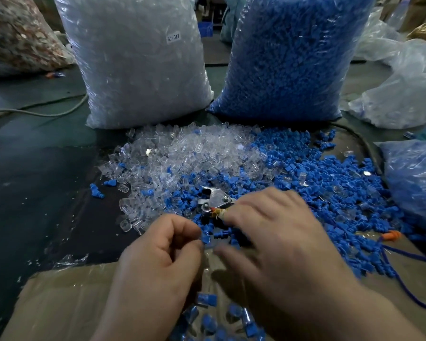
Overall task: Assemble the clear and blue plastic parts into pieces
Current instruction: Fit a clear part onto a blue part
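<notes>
Left hand (158, 249) curled, contents not discernible; right hand (276, 232) spread, released, over blue parts (330, 183). One is to be picked singly, seated squarely with one of the clear parts (182, 148)

Small clear plastic caps (182, 153): loose heap on the desk, centre-left. Small ribbed blue plastic plugs (330, 183): loose heap adjoining on the right, edges intermixed. Joined clear-and-blue pieces (208, 322): several, scattered at the near edge.

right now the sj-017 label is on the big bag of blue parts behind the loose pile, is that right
No. The head view shows the SJ-017 label on the big bag of clear parts, left of the bag of blue parts, behind the loose pile.
</notes>
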Motion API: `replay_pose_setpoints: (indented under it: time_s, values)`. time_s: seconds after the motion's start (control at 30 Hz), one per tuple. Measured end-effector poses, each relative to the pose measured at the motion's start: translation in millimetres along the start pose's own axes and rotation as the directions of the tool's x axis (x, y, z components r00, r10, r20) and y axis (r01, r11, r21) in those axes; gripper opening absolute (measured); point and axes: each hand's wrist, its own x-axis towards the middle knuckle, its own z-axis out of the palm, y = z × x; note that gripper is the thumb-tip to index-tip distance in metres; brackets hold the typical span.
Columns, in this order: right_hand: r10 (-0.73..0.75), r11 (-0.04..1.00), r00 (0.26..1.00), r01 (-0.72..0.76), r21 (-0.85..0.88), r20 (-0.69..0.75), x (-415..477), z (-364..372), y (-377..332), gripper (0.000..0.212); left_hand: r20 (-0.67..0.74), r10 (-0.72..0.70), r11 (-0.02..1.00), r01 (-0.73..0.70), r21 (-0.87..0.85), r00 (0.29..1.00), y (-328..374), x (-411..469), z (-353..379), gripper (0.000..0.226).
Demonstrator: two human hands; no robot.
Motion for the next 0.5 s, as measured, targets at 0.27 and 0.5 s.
replay_pose_setpoints:
  time_s: [0.27,0.5]
  values:
    - [-0.127,0.986,0.992,0.128,0.108,-0.019,-2,6,-8,0.01,0.023,0.2,0.98,-0.2,0.01,0.98,15,-5,-6,0.021]
    - [-0.11,0.958,0.993,0.097,0.269,0.033,-5,0,-20,0.026,0.24,0.006,0.97,0.052,-0.237,0.971,11,1,-17,0.041]
